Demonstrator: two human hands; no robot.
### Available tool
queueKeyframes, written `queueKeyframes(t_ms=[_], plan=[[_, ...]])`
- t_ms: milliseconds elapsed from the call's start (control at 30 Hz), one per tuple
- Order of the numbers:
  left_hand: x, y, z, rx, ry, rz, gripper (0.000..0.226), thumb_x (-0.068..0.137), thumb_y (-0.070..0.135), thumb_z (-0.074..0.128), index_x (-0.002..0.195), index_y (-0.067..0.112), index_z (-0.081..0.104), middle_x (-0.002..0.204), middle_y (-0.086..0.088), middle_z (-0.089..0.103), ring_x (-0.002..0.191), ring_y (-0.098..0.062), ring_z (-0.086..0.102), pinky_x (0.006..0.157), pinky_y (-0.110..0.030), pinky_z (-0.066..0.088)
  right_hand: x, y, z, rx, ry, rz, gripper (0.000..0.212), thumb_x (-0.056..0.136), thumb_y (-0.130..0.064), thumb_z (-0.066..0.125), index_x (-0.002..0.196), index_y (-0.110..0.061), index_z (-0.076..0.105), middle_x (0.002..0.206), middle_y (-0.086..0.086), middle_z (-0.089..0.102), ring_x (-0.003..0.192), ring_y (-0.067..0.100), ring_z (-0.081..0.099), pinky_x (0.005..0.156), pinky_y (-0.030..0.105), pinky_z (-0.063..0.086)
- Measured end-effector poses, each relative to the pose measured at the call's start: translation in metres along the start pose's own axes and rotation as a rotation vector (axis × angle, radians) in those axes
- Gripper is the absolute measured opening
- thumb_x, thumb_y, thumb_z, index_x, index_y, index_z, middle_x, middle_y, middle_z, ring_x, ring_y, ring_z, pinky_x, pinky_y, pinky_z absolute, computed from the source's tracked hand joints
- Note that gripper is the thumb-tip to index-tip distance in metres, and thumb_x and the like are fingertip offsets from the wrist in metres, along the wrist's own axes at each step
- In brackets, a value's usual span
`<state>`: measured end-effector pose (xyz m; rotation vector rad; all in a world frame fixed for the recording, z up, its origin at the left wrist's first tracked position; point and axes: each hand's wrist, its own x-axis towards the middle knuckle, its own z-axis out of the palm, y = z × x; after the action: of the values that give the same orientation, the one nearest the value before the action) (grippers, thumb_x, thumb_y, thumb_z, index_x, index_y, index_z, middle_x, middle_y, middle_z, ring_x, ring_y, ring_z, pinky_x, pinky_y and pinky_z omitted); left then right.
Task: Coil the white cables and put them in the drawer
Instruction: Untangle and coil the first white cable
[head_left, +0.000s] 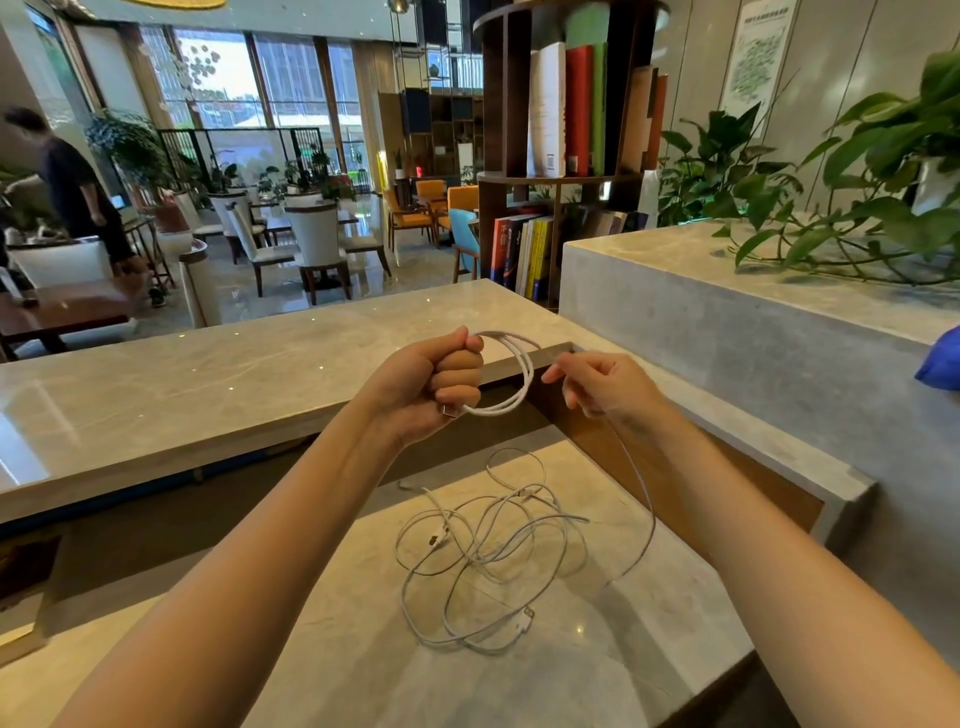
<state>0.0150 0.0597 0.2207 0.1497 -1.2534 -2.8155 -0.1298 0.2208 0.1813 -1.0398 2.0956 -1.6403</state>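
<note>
Coil is being gripped in fisted left hand, tail being pinched by right hand. Risk: tail may be getting snagged on tangled cables, dragging them off table.

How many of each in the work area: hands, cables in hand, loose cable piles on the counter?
Hands: 2 (left hand, right hand)
Part-coiled cable held by both: 1
Tangled pile on the counter: 1, cables within uncountable
Total: 4
</note>
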Motion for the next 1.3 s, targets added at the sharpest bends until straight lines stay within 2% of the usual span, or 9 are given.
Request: queueKeyframes(t_ms=[100, 233, 333, 433, 600, 733, 900, 1100, 1300], plan=[[0.006, -0.002, 0.001, -0.118, 0.103, 0.125, 0.028, 0.099, 0.022, 0.035, 0.077, 0.01, 0.048, 0.05, 0.006, 0.032, 0.037, -0.005, 0.028, 0.036, -0.015, 0.026, -0.007, 0.024, 0.025, -0.221, 0.0, 0.005, 0.039, 0.098, -0.037, 0.04, 0.084, -0.014, 0.069, 0.059, -0.003, 0.058, 0.049, 0.002, 0.05, 0.065, 0.026, 0.046], [0.017, -0.009, -0.003, -0.034, 0.261, 0.409, 0.024, 0.1, 0.018, 0.032, 0.088, 0.009, 0.05, 0.059, 0.004, 0.037, 0.046, -0.006, 0.032, 0.047, -0.017, 0.034, -0.018, 0.014, 0.06, -0.696, -0.14, -0.088, 0.037, 0.1, -0.037, 0.032, 0.094, -0.013, 0.06, 0.079, 0.002, 0.063, 0.067, 0.017, 0.057, 0.066, 0.036, 0.047], [0.023, -0.018, -0.009, 0.483, 0.359, 0.565, 0.021, 0.1, 0.012, 0.031, 0.113, 0.009, 0.047, 0.071, 0.002, 0.046, 0.056, -0.006, 0.042, 0.06, -0.02, 0.041, -0.024, -0.016, 0.071, -1.027, -0.16, -0.327, 0.027, 0.1, -0.033, 0.034, 0.107, -0.012, 0.051, 0.091, 0.006, 0.064, 0.076, 0.025, 0.061, 0.064, 0.037, 0.047], [0.023, -0.023, -0.012, 1.007, 0.39, 0.647, 0.025, 0.101, 0.015, 0.031, 0.123, 0.014, 0.042, 0.079, 0.002, 0.053, 0.066, -0.008, 0.049, 0.067, -0.024, 0.045, -0.024, -0.044, 0.061, -1.078, -0.074, -0.521, 0.022, 0.099, -0.027, 0.038, 0.109, -0.014, 0.053, 0.095, 0.008, 0.066, 0.08, 0.025, 0.062, 0.07, 0.039, 0.051], [0.014, -0.023, -0.008, 1.309, 0.223, 0.437, 0.023, 0.1, 0.026, 0.035, 0.116, 0.021, 0.051, 0.093, -0.001, 0.061, 0.082, -0.013, 0.059, 0.07, -0.022, 0.047, -0.012, -0.065, 0.038, -1.012, -0.041, -0.56, 0.019, 0.093, -0.032, 0.053, 0.106, -0.019, 0.059, 0.096, 0.003, 0.067, 0.083, 0.017, 0.058, 0.072, 0.03, 0.047], [0.007, -0.019, -0.009, 1.134, 0.062, 0.213, 0.029, 0.1, 0.031, 0.032, 0.097, 0.017, 0.057, 0.078, -0.003, 0.057, 0.074, -0.018, 0.053, 0.076, -0.034, 0.044, -0.006, -0.065, 0.029, -0.903, -0.099, -0.524, 0.02, 0.089, -0.032, 0.059, 0.102, -0.016, 0.058, 0.098, 0.004, 0.066, 0.083, 0.015, 0.056, 0.074, 0.029, 0.049], [-0.002, -0.014, -0.01, 0.763, -0.202, 0.07, 0.028, 0.095, 0.029, 0.038, 0.103, 0.006, 0.052, 0.066, 0.001, 0.046, 0.062, -0.013, 0.05, 0.069, -0.029, 0.047, -0.001, -0.064, 0.016, -0.645, -0.17, -0.485, 0.005, 0.091, -0.02, 0.058, 0.093, -0.016, 0.058, 0.088, -0.005, 0.058, 0.081, 0.009, 0.053, 0.07, 0.014, 0.044], [-0.004, -0.014, -0.012, 0.628, -0.171, 0.06, 0.023, 0.099, 0.018, 0.034, 0.091, 0.007, 0.053, 0.061, 0.001, 0.035, 0.048, -0.008, 0.036, 0.055, -0.024, 0.033, -0.001, -0.06, 0.004, -0.529, -0.201, -0.412, 0.011, 0.091, -0.012, 0.057, 0.094, -0.023, 0.057, 0.088, -0.014, 0.057, 0.085, 0.004, 0.057, 0.076, 0.013, 0.047], [0.002, -0.022, -0.011, 0.56, -0.094, 0.086, 0.026, 0.101, 0.02, 0.029, 0.088, 0.009, 0.048, 0.055, 0.005, 0.037, 0.045, -0.007, 0.033, 0.053, -0.022, 0.032, 0.003, -0.04, 0.027, -0.536, 0.052, -0.308, 0.007, 0.092, -0.026, 0.058, 0.091, -0.021, 0.061, 0.09, -0.006, 0.061, 0.08, 0.008, 0.057, 0.068, 0.016, 0.048]])
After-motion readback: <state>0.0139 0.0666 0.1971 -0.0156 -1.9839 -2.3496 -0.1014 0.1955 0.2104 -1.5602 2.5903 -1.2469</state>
